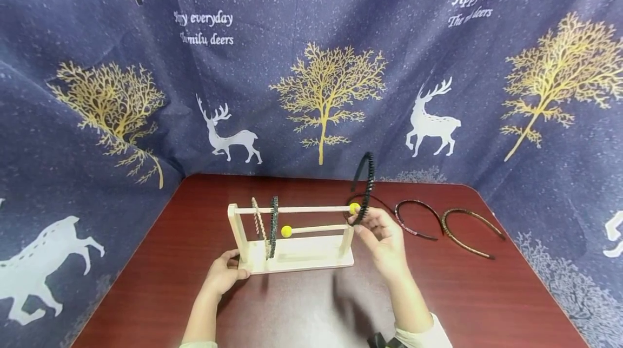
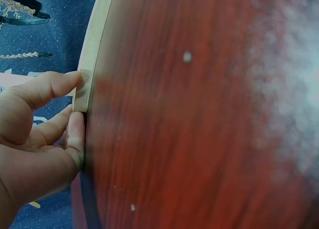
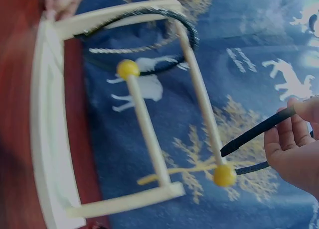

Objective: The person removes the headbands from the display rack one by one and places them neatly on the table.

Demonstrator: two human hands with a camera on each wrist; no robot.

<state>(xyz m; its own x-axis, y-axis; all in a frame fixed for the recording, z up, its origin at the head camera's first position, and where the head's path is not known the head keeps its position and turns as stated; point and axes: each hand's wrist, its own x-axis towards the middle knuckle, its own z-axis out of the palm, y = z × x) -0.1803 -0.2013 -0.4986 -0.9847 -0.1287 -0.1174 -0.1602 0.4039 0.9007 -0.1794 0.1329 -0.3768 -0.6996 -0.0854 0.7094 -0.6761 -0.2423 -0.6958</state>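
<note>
A pale wooden headband rack (image 1: pixel 311 264) stands on the table, its two rods tipped with yellow balls. My left hand (image 1: pixel 225 273) grips the left end of the base, thumb on top in the left wrist view. From the upper rod hang a beige braided headband (image 1: pixel 261 229) and a dark textured headband (image 1: pixel 273 231), near the left post. My right hand (image 1: pixel 384 237) pinches a black toothed headband (image 1: pixel 371 175) beside the upper rod's ball (image 1: pixel 355 208). In the right wrist view, one tip of this black headband (image 3: pixel 259 132) overlaps the rod just above the ball.
On the reddish-brown table (image 1: pixel 170 261), to the right, lie a patterned reddish headband (image 1: pixel 409 229) and a brown-gold headband (image 1: pixel 467 249). Another thin dark headband (image 1: pixel 382 202) lies behind my right hand, partly hidden. A blue printed cloth (image 1: pixel 292 137) hangs behind the table.
</note>
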